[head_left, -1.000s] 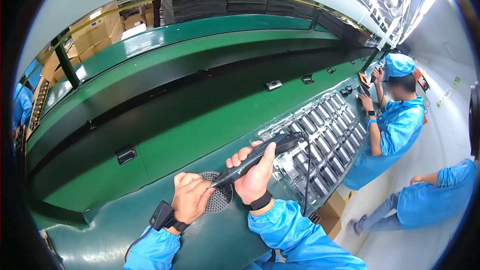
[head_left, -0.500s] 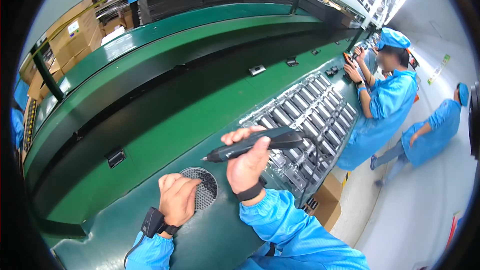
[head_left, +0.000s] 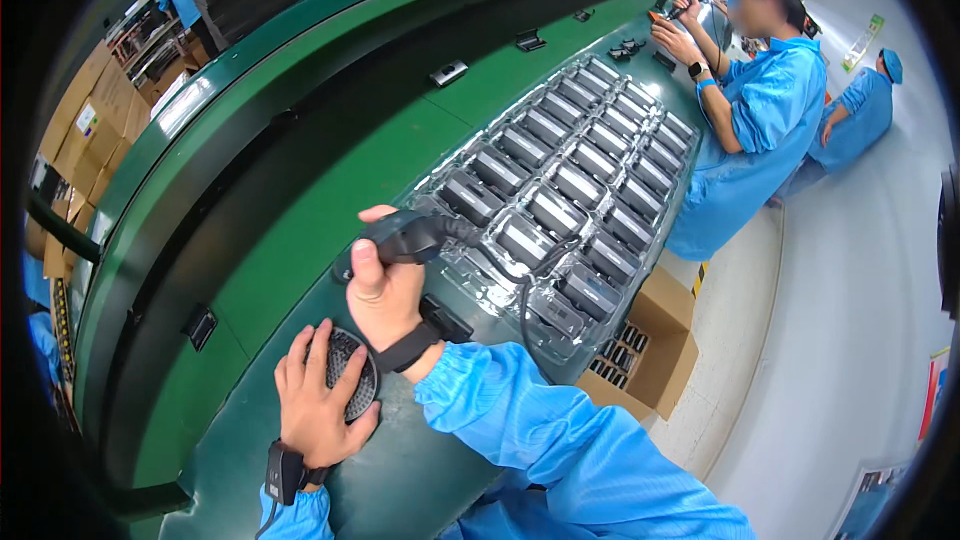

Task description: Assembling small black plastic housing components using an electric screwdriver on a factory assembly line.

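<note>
My right hand (head_left: 388, 298) is wrapped round a black electric screwdriver (head_left: 405, 236), whose cord runs off to the right. The tool's tip is hidden in this view. Fingers spread, my left hand (head_left: 318, 408) lies over a round dark dish (head_left: 365, 392) with a studded surface. Small dark pieces that look like screws show between the fingers; whether any is picked up cannot be seen. Partly behind my right wrist, a black part (head_left: 447, 316) lies on the green bench (head_left: 400, 450).
Clear plastic trays (head_left: 478, 288) hold several rows of dark devices to the right. An open carton (head_left: 672, 335) with parts stands below the bench edge. Dark parts (head_left: 200, 328) lie along the green belt (head_left: 290, 250). A co-worker (head_left: 770, 110) in blue works beyond the trays.
My left hand has gone from bunched fingers at the dish to fingers spread over it. The screwdriver has swung, its tip no longer showing. The whole view has shifted toward the right.
</note>
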### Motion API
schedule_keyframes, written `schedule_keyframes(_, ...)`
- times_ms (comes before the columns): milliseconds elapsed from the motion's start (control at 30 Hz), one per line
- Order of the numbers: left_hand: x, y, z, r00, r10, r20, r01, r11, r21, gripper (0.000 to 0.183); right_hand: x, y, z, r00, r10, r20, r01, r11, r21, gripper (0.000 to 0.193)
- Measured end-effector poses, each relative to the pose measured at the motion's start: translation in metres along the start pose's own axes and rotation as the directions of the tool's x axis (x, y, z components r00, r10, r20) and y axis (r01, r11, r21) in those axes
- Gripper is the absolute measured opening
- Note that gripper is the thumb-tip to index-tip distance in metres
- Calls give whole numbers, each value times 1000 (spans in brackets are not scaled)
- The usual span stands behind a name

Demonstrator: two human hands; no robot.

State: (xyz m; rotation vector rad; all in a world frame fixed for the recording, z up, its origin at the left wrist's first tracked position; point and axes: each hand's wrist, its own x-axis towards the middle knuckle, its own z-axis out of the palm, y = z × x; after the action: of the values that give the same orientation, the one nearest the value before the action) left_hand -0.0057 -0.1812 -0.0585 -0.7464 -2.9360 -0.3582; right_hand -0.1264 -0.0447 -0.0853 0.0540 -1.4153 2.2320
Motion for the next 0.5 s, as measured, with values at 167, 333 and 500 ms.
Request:
schedule_keyframes(167, -31, 6, -12, 997, -72, 42, 71, 997, 32, 76, -12, 12, 2, 997, 37, 73, -36, 999, -24, 54)
schedule_keyframes(333, -83, -16, -17, 959, -284, 6, 284, 959, 19, 89, -34, 15, 14, 963, 200, 179, -194, 980, -47, 59)
schedule_keyframes(500, -76, -10, -31, 971, -232, 63, 222, 966, 129, 69, -40, 19, 18, 917, 330, 224, -321, 944, -78, 52)
